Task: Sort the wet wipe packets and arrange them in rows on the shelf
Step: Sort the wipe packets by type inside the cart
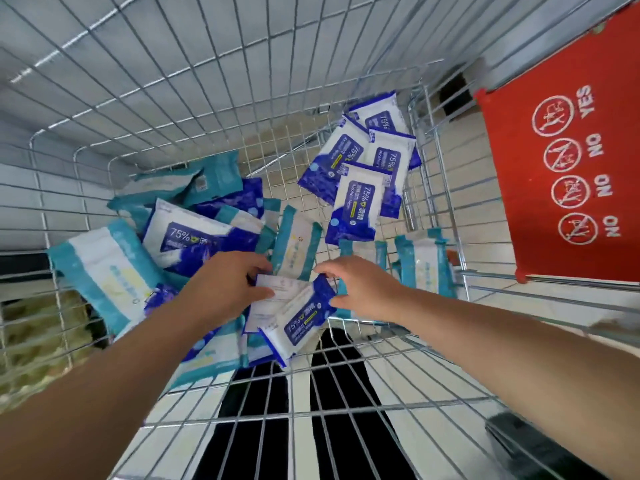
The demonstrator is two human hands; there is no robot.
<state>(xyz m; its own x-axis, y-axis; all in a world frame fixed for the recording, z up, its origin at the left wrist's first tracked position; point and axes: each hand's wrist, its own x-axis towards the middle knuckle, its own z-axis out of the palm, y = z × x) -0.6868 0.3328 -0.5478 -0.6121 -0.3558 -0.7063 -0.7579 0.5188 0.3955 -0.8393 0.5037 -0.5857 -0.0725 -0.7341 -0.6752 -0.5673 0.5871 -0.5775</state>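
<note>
View down into a wire cart (440, 188), packets loose on its mesh bottom.

- left hand (227, 285): reaching in from lower left, thumb and fingers curled on the edge of a white-backed packet (277, 289), printed back up. Gripping, not released.
- right hand (363, 289): reaching in from lower right, thumb and forefinger pinching the dark blue end of a blue packet (303, 323), "75%" label up.

Both held packets between the two hands and overlapping, blue packet on top, tilted down toward the near wall of the cart. Lifted clear of the pile below or resting on it: cannot tell.

Elsewhere in the cart:
- blue group (363, 168): about four, overlapping at the far right corner, labels up.
- mixed heap (194, 233) at left: one blue "75%" pack on top, teal ones around and under it.
- big teal packet (104, 268) at far left, leaning against the side wall.
- teal row (424, 265): standing on edge against the right wall, just beyond the right hand.
- single teal packet (298, 244): upright mid-cart, just beyond the fingertips of both hands.

Outside the cart:
- red flap (561, 161) at right, four circled pictograms, marked YES, NO, NO, NO.
- black trouser legs (256, 427) visible through the mesh at the near end.
- pale tiled floor (485, 209) beneath.
</note>
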